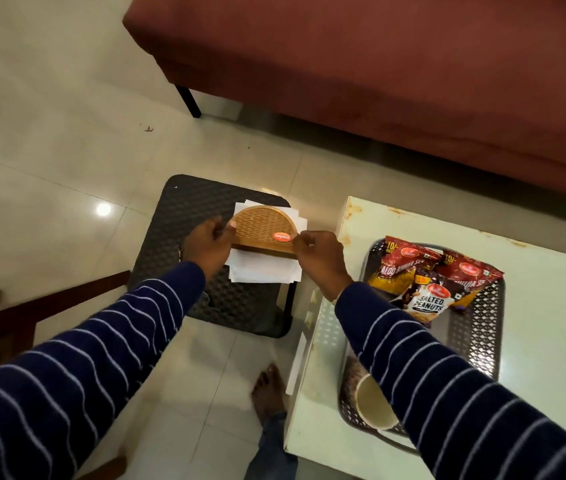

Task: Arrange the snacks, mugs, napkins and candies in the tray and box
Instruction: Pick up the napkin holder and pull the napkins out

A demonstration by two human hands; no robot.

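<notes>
A tan half-round wicker napkin holder point(263, 225) with an orange sticker sits on a dark stool point(188, 209), white napkins point(264, 270) sticking out front and back. My left hand point(207, 242) grips its left end and my right hand point(319, 258) pinches its right end. On the white table point(551, 306) a perforated metal tray point(482, 344) holds three snack packets point(426, 278), the front one reading salted peanuts. A cream mug point(373, 405) lies in the tray's near end, partly hidden by my right sleeve.
A maroon sofa point(378, 64) stands beyond the table and stool. A wooden chair frame point(15, 317) is at the left. My bare foot point(267, 393) rests on the tiled floor between stool and table.
</notes>
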